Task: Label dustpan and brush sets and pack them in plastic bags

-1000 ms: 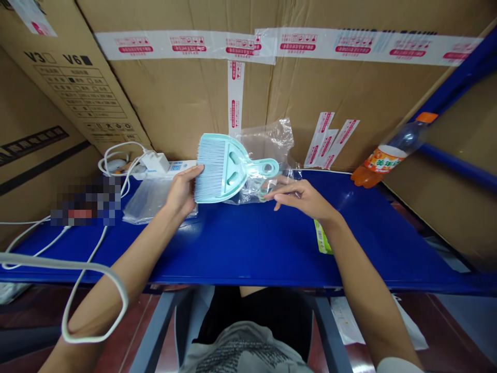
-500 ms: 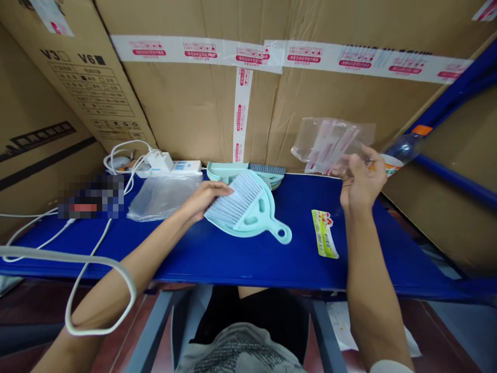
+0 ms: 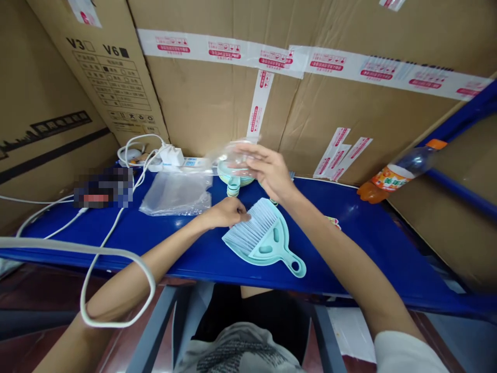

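A light teal dustpan (image 3: pixel 252 259) with a small hand brush (image 3: pixel 267 234) nested in it is tilted over the blue table, its looped handle pointing toward my lower right. My left hand (image 3: pixel 228 213) is closed on the bristle-side edge of the set, thumb over the bristles. Above and behind it, my right hand (image 3: pixel 269 168) pinches a clear plastic bag (image 3: pixel 229 158), which is smeared by motion. Behind the bag stand more teal dustpans (image 3: pixel 233 185), partly covered by the bag and my right hand. A printed card (image 3: pixel 334 222) is mostly hidden behind my right forearm.
Clear plastic bags (image 3: pixel 174 194) lie flat at the left, by a power strip (image 3: pixel 193 161) and white cables (image 3: pixel 104 243). An orange-capped bottle (image 3: pixel 396 173) leans at the right. Large cardboard boxes (image 3: pixel 217 103) wall the back. One cable loops over my left forearm.
My right hand has swung left with the plastic bag, from near the bottle to above the dustpan set. My left hand and the set have shifted slightly nearer. The card is now largely covered.
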`<state>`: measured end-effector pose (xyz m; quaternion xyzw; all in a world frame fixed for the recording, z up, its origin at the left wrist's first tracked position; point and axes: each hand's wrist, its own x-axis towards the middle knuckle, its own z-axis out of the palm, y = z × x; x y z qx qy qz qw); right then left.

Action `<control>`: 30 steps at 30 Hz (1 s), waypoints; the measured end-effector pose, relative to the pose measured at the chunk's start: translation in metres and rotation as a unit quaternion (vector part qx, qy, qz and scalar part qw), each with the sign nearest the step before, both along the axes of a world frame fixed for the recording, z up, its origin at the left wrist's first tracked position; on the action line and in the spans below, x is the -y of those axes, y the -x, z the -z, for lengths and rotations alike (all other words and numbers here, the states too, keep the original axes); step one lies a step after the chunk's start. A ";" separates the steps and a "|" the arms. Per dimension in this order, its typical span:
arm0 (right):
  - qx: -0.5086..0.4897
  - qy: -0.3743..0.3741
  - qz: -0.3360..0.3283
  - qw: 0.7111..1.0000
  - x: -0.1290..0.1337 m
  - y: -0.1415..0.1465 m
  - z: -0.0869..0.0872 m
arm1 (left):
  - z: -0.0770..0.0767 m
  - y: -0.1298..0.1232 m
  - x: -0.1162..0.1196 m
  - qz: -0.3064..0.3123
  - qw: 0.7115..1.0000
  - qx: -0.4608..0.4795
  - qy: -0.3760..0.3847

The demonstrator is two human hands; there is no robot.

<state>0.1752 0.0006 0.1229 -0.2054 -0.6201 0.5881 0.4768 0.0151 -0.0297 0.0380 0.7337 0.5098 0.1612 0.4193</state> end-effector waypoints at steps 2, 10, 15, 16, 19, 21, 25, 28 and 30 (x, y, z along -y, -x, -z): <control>0.024 0.026 -0.039 0.999 -0.006 0.030 0.006 | 0.001 0.000 -0.001 0.014 0.996 -0.084 -0.034; 0.297 0.179 -0.120 0.930 -0.035 0.092 0.052 | -0.013 -0.001 0.019 0.024 0.963 -0.234 -0.128; 0.379 0.117 -0.147 0.906 -0.040 0.093 0.055 | -0.039 0.050 0.050 0.054 0.963 -0.190 -0.185; 0.386 0.093 -0.145 0.906 -0.039 0.092 0.054 | -0.042 0.067 0.053 0.040 0.957 -0.188 -0.219; 0.413 0.024 -0.126 0.902 -0.029 0.089 0.048 | -0.041 0.120 0.047 -0.073 0.920 -0.234 -0.307; 0.460 -0.042 -0.095 0.882 -0.018 0.089 0.044 | -0.028 0.150 0.035 -0.090 0.921 -0.208 -0.317; 0.591 -0.259 0.041 0.763 0.014 0.097 0.040 | 0.005 0.183 0.010 -0.061 0.941 -0.116 -0.311; 0.617 -0.331 0.047 0.712 0.036 0.111 0.045 | 0.021 0.191 0.003 -0.041 0.952 -0.105 -0.286; 0.655 -0.327 0.015 0.681 0.045 0.120 0.054 | 0.028 0.193 0.004 -0.033 0.962 -0.094 -0.254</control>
